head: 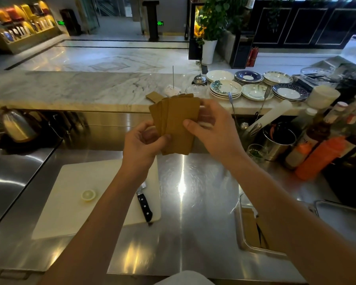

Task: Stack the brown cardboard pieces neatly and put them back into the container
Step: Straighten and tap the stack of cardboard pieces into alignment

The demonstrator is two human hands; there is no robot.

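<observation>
Several brown cardboard pieces (179, 124) are fanned out upright in front of me, above the steel counter. My left hand (141, 144) grips their lower left edge with thumb on the front. My right hand (211, 128) holds the right side, thumb pressed on the front piece. One more cardboard piece (154, 96) lies flat on the marble ledge behind. The clear container (242, 229) sits low on the right, partly under my right forearm, with brown cardboard inside it.
A white cutting board (70, 194) lies at left with a lemon slice (88, 195) and a black-handled knife (145, 206). Stacked plates (255, 85), bottles (319, 157), a metal cup (280, 140) and a kettle (19, 126) stand around the counter.
</observation>
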